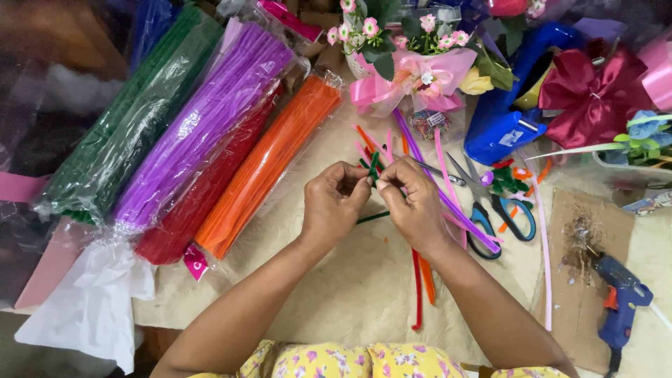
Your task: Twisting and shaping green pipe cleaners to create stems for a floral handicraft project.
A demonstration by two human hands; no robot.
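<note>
Both hands, left hand (334, 203); right hand (414, 204), pinch green pipe cleaner (374, 166).

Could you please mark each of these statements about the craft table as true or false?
1. Both hands, left hand and right hand, pinch a green pipe cleaner. True.
2. The blue-handled scissors lie left of the hands. False: they lie to the right.
3. The orange pipe cleaner pack lies beside the red pack. True.
4. The blue glue gun is in the right hand. False: it lies on cardboard.
</note>
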